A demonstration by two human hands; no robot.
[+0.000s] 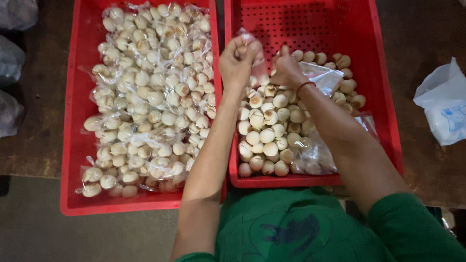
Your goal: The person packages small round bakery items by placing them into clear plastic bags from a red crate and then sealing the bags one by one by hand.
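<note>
My left hand (237,58) and my right hand (287,69) are both closed on the gathered mouth of a clear plastic bag (262,123) full of small round pale biscuits. The bag lies in the right red crate (383,102). My left hand pinches the bag's twisted top up at the middle; my right hand grips the plastic just beside it. A thin red band circles my right wrist. More sealed bags of the same biscuits (150,97) fill the left red crate (73,126).
Both crates sit side by side on a dark wooden table (39,126). A white plastic bag (444,102) lies at the right edge. Other clear bags show at the far left (12,58). The right crate's far perforated floor (296,24) is bare.
</note>
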